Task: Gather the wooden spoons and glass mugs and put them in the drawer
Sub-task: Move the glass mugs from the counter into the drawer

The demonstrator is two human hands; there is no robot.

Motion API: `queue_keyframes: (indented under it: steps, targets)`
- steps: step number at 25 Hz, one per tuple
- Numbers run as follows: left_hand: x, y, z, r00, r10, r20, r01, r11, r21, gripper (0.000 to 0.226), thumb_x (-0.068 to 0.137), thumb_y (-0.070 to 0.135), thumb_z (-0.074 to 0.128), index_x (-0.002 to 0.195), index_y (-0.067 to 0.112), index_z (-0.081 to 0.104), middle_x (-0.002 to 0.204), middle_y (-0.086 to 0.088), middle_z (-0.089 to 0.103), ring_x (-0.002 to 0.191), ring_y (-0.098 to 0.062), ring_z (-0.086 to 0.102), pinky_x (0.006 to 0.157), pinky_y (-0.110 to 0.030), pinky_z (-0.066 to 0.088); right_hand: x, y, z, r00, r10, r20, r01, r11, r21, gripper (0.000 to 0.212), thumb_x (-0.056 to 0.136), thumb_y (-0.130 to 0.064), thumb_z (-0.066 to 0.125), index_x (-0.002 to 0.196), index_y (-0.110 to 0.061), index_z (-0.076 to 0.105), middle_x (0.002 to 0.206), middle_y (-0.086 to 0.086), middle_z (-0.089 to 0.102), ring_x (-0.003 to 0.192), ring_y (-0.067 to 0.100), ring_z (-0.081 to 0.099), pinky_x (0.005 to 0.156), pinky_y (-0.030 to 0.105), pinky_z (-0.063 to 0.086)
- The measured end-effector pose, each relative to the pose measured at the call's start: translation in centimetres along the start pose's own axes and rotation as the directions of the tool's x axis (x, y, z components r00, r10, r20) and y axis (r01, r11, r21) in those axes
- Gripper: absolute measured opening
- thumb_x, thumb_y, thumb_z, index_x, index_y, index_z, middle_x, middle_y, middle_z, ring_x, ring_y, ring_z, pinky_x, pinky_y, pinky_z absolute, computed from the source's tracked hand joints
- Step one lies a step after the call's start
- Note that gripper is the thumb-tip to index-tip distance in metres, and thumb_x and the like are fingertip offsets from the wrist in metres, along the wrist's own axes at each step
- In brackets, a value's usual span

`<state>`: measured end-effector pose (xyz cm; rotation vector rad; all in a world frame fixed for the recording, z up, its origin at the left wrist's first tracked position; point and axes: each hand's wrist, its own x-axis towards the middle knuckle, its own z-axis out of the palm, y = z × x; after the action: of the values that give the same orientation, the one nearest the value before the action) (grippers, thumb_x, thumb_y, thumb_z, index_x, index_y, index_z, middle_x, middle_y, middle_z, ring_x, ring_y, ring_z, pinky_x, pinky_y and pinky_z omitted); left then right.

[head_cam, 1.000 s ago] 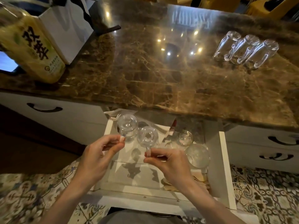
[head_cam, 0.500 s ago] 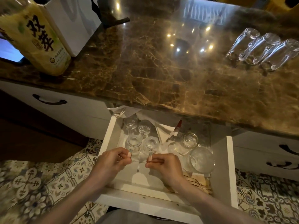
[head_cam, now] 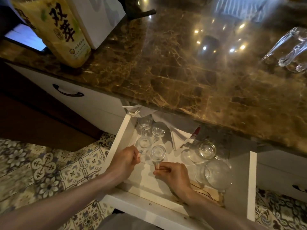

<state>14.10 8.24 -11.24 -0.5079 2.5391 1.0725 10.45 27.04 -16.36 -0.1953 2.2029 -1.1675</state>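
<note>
Far left on the counter [head_cam: 166, 72] we have a yellow bag [head_cam: 54, 30] with a white box [head_cam: 99, 19] behind it. Under the counter edge is a closed drawer [head_cam: 68, 92], and below that the patterned tile floor [head_cam: 41, 166].

The open drawer [head_cam: 149, 205] is pulled out at centre, and both hands are inside it.

The left hand [head_cam: 125, 161] has curled fingers and pinches the handle of the left mug [head_cam: 143, 144]. That mug is upright, near the drawer's left wall. The right hand [head_cam: 174, 175] is also curled, and its thumb and fingers pinch the handle of the right mug [head_cam: 158, 153]. That one is upright too, just beside the left mug. We can't tell whether either base touches the drawer floor.

Two back mugs [head_cam: 145, 124] stand side by side behind that pair, partly under the counter lip. To their right lies a white napkin [head_cam: 180, 136].

Further right in the drawer are two larger glasses [head_cam: 206, 150], one in front of the other. The wooden spoons [head_cam: 206, 194] lie flat at the drawer's front right, partly hidden by the right wrist, so we can't count them.

Far right on the countertop are more glass mugs [head_cam: 285, 50], close together and cut off by the frame edge. They sit well apart from the drawer.
</note>
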Motion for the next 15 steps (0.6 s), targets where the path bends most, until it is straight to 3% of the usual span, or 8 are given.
queue_keyframes:
  steps: [3, 5, 6, 12, 15]
  targets:
    - [0.3, -0.1, 0.3, 0.998, -0.054, -0.03, 0.051, 0.995, -0.086, 0.028, 0.087, 0.004, 0.058, 0.07, 0.025, 0.049, 0.082, -0.017, 0.064, 0.086, -0.035, 0.061, 0.077, -0.034, 0.05, 0.2, -0.3, 0.3, 0.999, -0.005, -0.053, 0.008, 0.999, 0.053, 0.017, 0.07, -0.022, 0.081, 0.086, -0.025, 0.077, 0.076, -0.014, 0.074, 0.077, -0.004, 0.067, 0.074, 0.017, 0.051]
    - [0.4, -0.5, 0.4, 0.996, -0.077, -0.034, 0.076, 0.997, -0.022, 0.036, 0.085, 0.008, 0.062, 0.068, 0.033, 0.043, 0.07, 0.005, 0.057, 0.073, -0.02, 0.058, 0.062, -0.012, 0.043, 0.6, -0.5, 0.6, 0.997, 0.005, -0.073, 0.007, 0.985, 0.17, 0.017, 0.069, -0.012, 0.081, 0.085, -0.017, 0.078, 0.073, -0.013, 0.073, 0.073, -0.005, 0.067, 0.067, 0.01, 0.05]
    - [0.5, -0.7, 0.4, 0.994, -0.109, -0.017, 0.109, 0.994, -0.017, 0.035, 0.085, 0.008, 0.063, 0.069, 0.033, 0.043, 0.069, 0.009, 0.054, 0.07, -0.014, 0.056, 0.058, -0.008, 0.042, 0.8, -0.6, 0.7, 0.997, 0.016, -0.077, 0.002, 0.974, 0.228, 0.017, 0.069, -0.008, 0.081, 0.085, -0.014, 0.077, 0.071, -0.012, 0.073, 0.072, -0.004, 0.068, 0.065, 0.008, 0.05]
    - [1.3, -1.6, 1.8, 0.935, -0.338, 0.106, 0.35, 0.926, -0.138, 0.017, 0.09, 0.021, 0.059, 0.076, 0.024, 0.05, 0.072, 0.009, 0.06, 0.067, -0.002, 0.053, 0.056, -0.013, 0.036, 1.1, -1.0, 2.1, 0.994, 0.035, -0.105, -0.003, 0.958, 0.288, 0.019, 0.066, -0.011, 0.083, 0.08, -0.023, 0.076, 0.07, -0.014, 0.073, 0.073, 0.001, 0.069, 0.074, 0.023, 0.057]
    - [2.0, -1.4, 1.7, 0.925, -0.361, 0.118, 0.378, 0.9, -0.218, 0.016, 0.089, 0.016, 0.061, 0.078, 0.022, 0.052, 0.076, 0.007, 0.061, 0.078, -0.01, 0.058, 0.069, -0.02, 0.042, 1.4, -1.4, 2.6, 0.994, 0.025, -0.107, 0.005, 0.961, 0.275, 0.016, 0.068, -0.013, 0.082, 0.081, -0.022, 0.076, 0.072, -0.011, 0.074, 0.073, 0.0, 0.069, 0.075, 0.026, 0.057]
